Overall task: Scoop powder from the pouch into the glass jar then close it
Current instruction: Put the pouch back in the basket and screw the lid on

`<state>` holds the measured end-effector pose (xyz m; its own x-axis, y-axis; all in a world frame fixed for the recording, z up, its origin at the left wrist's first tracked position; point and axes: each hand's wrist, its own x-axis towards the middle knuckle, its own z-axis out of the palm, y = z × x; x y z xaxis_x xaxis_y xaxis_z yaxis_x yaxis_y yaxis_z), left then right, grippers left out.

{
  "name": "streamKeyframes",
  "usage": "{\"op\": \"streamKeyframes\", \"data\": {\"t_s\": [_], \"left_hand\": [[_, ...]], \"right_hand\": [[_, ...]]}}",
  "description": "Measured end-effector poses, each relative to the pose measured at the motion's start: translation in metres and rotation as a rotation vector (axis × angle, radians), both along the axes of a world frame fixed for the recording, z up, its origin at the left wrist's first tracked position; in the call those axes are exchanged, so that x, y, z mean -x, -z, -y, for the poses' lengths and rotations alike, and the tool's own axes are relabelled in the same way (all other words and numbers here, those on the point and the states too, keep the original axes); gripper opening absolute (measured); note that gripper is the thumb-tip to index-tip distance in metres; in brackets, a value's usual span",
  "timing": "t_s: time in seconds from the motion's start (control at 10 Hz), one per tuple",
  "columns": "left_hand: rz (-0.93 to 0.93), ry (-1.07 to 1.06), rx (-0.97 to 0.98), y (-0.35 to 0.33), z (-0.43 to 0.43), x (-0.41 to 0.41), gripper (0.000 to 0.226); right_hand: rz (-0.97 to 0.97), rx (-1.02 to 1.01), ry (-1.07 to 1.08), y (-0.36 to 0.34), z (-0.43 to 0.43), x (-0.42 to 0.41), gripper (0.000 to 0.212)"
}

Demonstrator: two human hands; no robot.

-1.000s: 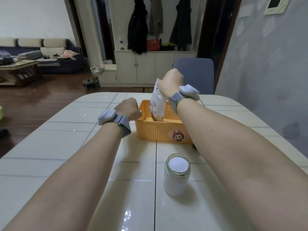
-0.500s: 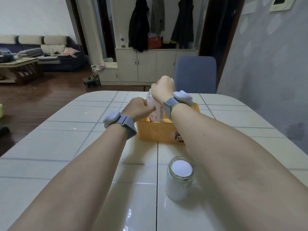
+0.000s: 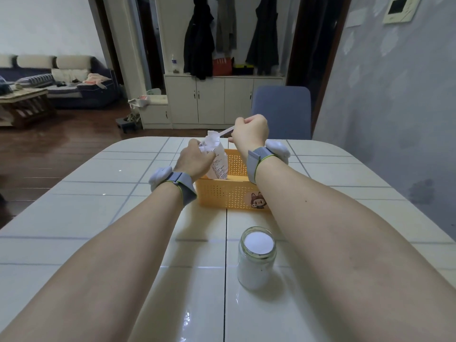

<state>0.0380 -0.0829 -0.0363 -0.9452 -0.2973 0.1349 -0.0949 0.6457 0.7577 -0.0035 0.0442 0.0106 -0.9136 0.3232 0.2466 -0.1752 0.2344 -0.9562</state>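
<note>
— Where the pouch (image 3: 217,157) stands upright in the left end of the orange basket (image 3: 228,195), which hand has it?
— The left hand (image 3: 195,160), wrapped around its left side. The right hand (image 3: 251,132) is clenched on a white spoon (image 3: 223,132) whose far end reaches into the pouch mouth.
— And the glass jar (image 3: 256,257)?
— Nearer the person, on the white tiled table (image 3: 98,206), well apart from the basket, lidless and filled with white powder nearly to the brim. A blue chair (image 3: 283,109) stands behind the table.
</note>
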Motion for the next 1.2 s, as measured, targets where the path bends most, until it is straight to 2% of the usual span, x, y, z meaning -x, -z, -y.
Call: {"op": "streamKeyframes", "data": {"t_s": [0.1,0.2,0.3,0.4,0.5,0.6,0.7,0.8,0.9,1.0,1.1,1.2], "left_hand": [[0.009,0.021,0.045,0.000,-0.001,-0.002,0.050],[0.021,0.051,0.059,-0.001,0.000,-0.003,0.062],[0.024,0.070,0.014,-0.002,0.001,-0.002,0.083],[0.014,0.037,-0.056,-0.002,0.000,-0.003,0.078],[-0.021,-0.014,-0.050,0.001,0.006,-0.002,0.055],[-0.037,-0.069,-0.041,0.002,0.010,-0.001,0.042],[-0.055,-0.123,0.018,0.004,0.011,0.001,0.034],[-0.054,-0.149,0.018,0.005,0.010,0.002,0.036],[-0.057,-0.132,0.018,0.006,0.010,0.001,0.037],[-0.084,-0.132,0.025,0.006,0.012,-0.001,0.038],[-0.098,-0.135,0.058,0.005,0.014,0.001,0.041],[-0.110,-0.132,0.144,0.005,0.013,0.002,0.050]], "right_hand": [[-0.010,0.090,-0.060,-0.003,-0.007,-0.014,0.028],[-0.085,0.034,-0.131,-0.010,-0.002,-0.020,0.021],[-0.211,-0.174,-0.160,-0.012,0.012,-0.026,0.020],[-0.298,-0.246,-0.142,-0.008,0.018,-0.027,0.018],[-0.216,-0.020,-0.025,-0.009,0.013,-0.017,0.020],[-0.079,0.139,0.073,0.000,-0.005,0.002,0.024],[0.030,0.100,0.087,0.006,-0.020,-0.001,0.018],[0.166,0.026,0.000,0.016,-0.027,-0.007,0.010],[0.369,-0.097,-0.208,0.023,-0.034,-0.019,0.007],[0.495,-0.399,-0.306,0.029,-0.041,-0.019,0.017],[0.509,-0.621,-0.322,0.032,-0.041,-0.018,0.031],[0.482,-0.776,-0.296,0.030,-0.035,-0.023,0.021]]}}
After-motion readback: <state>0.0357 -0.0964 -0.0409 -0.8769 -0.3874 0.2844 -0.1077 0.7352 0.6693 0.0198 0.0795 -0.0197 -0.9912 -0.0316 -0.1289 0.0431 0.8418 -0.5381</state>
